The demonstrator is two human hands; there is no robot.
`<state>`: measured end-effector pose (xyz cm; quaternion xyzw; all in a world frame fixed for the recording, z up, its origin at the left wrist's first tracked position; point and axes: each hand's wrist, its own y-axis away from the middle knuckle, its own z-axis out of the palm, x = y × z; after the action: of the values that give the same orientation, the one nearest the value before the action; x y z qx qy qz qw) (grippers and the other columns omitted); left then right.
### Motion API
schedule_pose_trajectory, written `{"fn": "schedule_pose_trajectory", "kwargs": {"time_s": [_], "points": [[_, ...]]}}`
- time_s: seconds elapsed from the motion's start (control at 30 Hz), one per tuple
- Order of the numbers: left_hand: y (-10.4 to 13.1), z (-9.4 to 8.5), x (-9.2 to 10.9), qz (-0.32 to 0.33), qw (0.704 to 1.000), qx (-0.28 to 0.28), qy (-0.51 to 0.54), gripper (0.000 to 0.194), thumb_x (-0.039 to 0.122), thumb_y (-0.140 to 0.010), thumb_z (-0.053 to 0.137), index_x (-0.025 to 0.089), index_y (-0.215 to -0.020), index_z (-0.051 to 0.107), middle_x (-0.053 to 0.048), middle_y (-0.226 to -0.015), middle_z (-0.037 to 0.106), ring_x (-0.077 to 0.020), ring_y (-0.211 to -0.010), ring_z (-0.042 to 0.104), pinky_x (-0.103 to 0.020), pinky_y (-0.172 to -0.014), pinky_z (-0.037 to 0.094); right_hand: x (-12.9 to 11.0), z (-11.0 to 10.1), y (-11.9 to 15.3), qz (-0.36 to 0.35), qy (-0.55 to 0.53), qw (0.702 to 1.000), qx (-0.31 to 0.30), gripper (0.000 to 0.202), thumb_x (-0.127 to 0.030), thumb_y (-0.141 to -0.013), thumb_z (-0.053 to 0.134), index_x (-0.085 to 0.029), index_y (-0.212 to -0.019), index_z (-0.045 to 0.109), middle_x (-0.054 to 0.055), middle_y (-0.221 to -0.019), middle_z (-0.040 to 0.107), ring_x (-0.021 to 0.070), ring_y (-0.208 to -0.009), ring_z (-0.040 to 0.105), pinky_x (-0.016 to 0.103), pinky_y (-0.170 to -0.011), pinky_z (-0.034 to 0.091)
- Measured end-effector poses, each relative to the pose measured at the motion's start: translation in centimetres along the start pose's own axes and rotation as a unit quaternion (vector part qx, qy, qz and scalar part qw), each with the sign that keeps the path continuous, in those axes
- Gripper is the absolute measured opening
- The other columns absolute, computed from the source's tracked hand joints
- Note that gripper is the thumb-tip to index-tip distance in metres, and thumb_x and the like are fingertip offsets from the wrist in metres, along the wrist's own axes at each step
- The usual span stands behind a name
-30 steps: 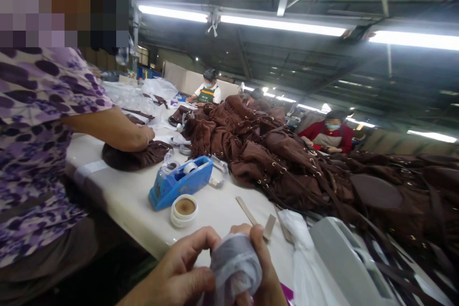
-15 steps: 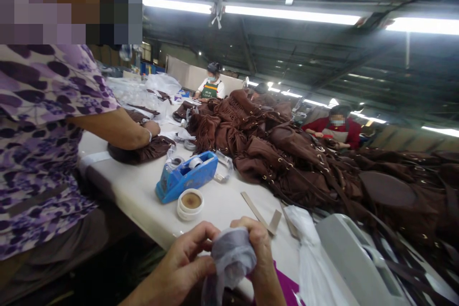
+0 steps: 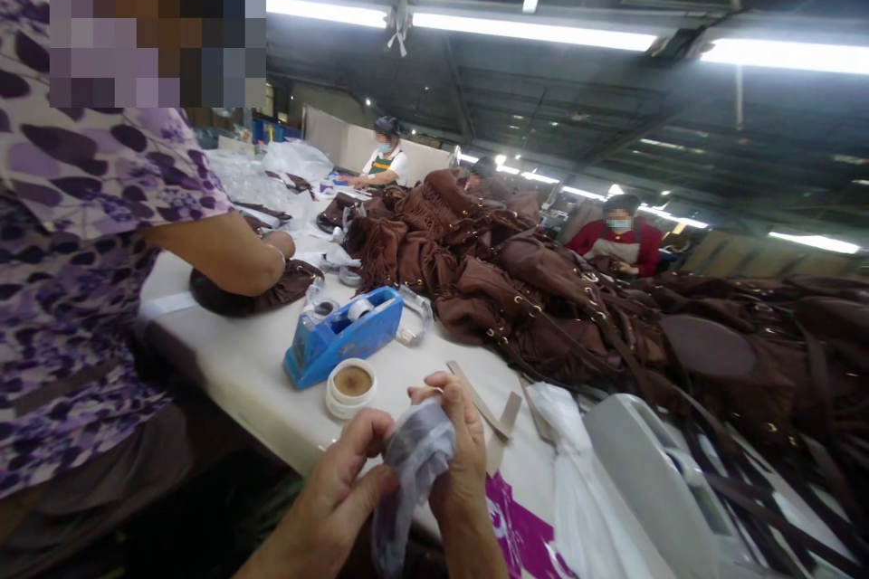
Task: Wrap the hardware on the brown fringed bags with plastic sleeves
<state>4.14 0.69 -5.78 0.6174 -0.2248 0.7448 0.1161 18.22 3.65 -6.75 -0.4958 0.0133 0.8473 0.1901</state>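
Between my hands is a bundle of thin, translucent greyish-white material [image 3: 422, 439], rounded at the top with a loose strip hanging down. My left hand [image 3: 353, 470] pinches its left side between thumb and fingers. My right hand [image 3: 463, 457] curls around the other side, fingertips over the top. What lies inside the folds I cannot make out. Just beyond my left hand stands a round white tub [image 3: 351, 383] with a brownish top. Behind the tub sits a blue tape dispenser [image 3: 343, 335].
Brown fringed bags [image 3: 489, 289] are heaped across the table [image 3: 258, 362]. To the right are a grey tape dispenser [image 3: 638, 479], white wrapping [image 3: 570, 479], a purple printed bag [image 3: 522, 529] and flat strips [image 3: 485, 403]. A co-worker's arm [image 3: 217, 253] rests over a brown bag at left.
The bundle and both my hands have shifted slightly left. My right fingers have risen over the bundle, which looks more crumpled. More of the purple bag shows as the view shifts.
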Motion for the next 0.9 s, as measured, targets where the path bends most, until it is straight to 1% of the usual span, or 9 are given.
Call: {"fn": "schedule_pose_trajectory", "kwargs": {"time_s": [0.13,0.23,0.3,0.37,0.47,0.53,0.63,0.73,0.9], "points": [[-0.6,-0.4,0.3,-0.033,0.997,-0.038,0.053,0.031,0.049,-0.089,0.066,0.02,-0.099,0.06,-0.002,-0.089,0.062,-0.0186,-0.085,0.056,-0.027,-0.078,0.045,0.7,-0.1,-0.2,0.049,0.028,0.998,0.005,0.041,-0.063,-0.083,0.066,-0.022,-0.085,0.065,-0.008,-0.053,0.05,0.0091,-0.043,0.041,0.019,-0.042,0.031],[-1.3,-0.5,0.3,-0.045,0.994,-0.019,0.101,0.035,0.048,-0.084,0.072,0.019,-0.103,0.064,-0.001,-0.089,0.065,-0.0182,-0.085,0.057,-0.026,-0.08,0.046,0.0,-0.4,0.0,0.047,0.054,0.997,0.003,0.051,-0.07,-0.084,0.059,-0.02,-0.088,0.068,-0.004,-0.06,0.059,0.0122,-0.053,0.052,0.021,-0.049,0.041],[-1.6,-0.5,0.4,-0.039,0.993,0.006,0.112,0.038,0.049,-0.082,0.074,0.019,-0.104,0.066,-0.002,-0.091,0.066,-0.0178,-0.085,0.058,-0.026,-0.081,0.046,-1.4,-0.9,0.5,0.035,0.076,0.995,-0.05,0.06,-0.074,-0.087,0.049,-0.023,-0.112,0.068,0.001,-0.08,0.069,0.0175,-0.073,0.064,0.026,-0.063,0.05],[-1.6,-0.3,0.8,-0.041,0.991,0.006,0.131,0.041,0.05,-0.081,0.075,0.019,-0.107,0.068,-0.003,-0.093,0.068,-0.0182,-0.086,0.06,-0.026,-0.081,0.047,-3.2,-1.5,1.2,0.009,0.145,0.981,-0.13,0.057,-0.061,-0.092,0.051,-0.027,-0.137,0.055,0.003,-0.111,0.071,0.0216,-0.102,0.066,0.032,-0.086,0.052],[-1.2,0.3,1.7,-0.067,0.985,-0.016,0.16,0.044,0.05,-0.08,0.077,0.019,-0.109,0.07,-0.004,-0.091,0.07,-0.0191,-0.085,0.063,-0.026,-0.079,0.048,-5.0,-2.2,2.0,-0.066,0.311,0.925,-0.208,0.062,-0.02,-0.088,0.056,-0.028,-0.148,0.043,0.003,-0.142,0.057,0.0215,-0.131,0.052,0.035,-0.112,0.037],[-0.8,0.7,2.4,-0.087,0.98,-0.016,0.178,0.045,0.051,-0.077,0.08,0.019,-0.107,0.071,-0.004,-0.088,0.071,-0.0193,-0.084,0.065,-0.026,-0.077,0.049,-5.3,-2.2,2.2,-0.126,0.379,0.894,-0.204,0.063,-0.01,-0.083,0.051,-0.027,-0.144,0.048,0.004,-0.138,0.06,0.0217,-0.128,0.055,0.036,-0.111,0.039],[-0.1,1.2,2.9,-0.119,0.965,0.003,0.232,0.05,0.047,-0.071,0.086,0.02,-0.11,0.072,-0.004,-0.088,0.074,-0.021,-0.084,0.069,-0.026,-0.078,0.051,-4.6,-1.4,2.6,-0.178,0.414,0.877,-0.166,0.05,-0.012,-0.083,0.05,-0.023,-0.132,0.055,0.006,-0.115,0.069,0.0213,-0.104,0.066,0.032,-0.095,0.052],[0.8,1.2,2.6,-0.179,0.938,0.049,0.293,0.06,0.044,-0.063,0.091,0.023,-0.116,0.071,-0.005,-0.093,0.077,-0.0262,-0.087,0.072,-0.031,-0.079,0.055,-3.9,-0.2,3.3,-0.187,0.438,0.864,-0.166,0.044,-0.012,-0.081,0.049,-0.019,-0.124,0.056,0.007,-0.099,0.069,0.0211,-0.087,0.068,0.031,-0.081,0.057],[2.2,0.5,1.5,-0.233,0.907,0.104,0.335,0.064,0.038,-0.058,0.095,0.022,-0.116,0.072,-0.009,-0.107,0.077,-0.0369,-0.11,0.067,-0.04,-0.088,0.057,-3.5,0.9,4.4,-0.173,0.509,0.82,-0.196,0.046,-0.009,-0.076,0.048,-0.013,-0.121,0.057,0.012,-0.096,0.069,0.0274,-0.082,0.07,0.038,-0.072,0.058]]}}
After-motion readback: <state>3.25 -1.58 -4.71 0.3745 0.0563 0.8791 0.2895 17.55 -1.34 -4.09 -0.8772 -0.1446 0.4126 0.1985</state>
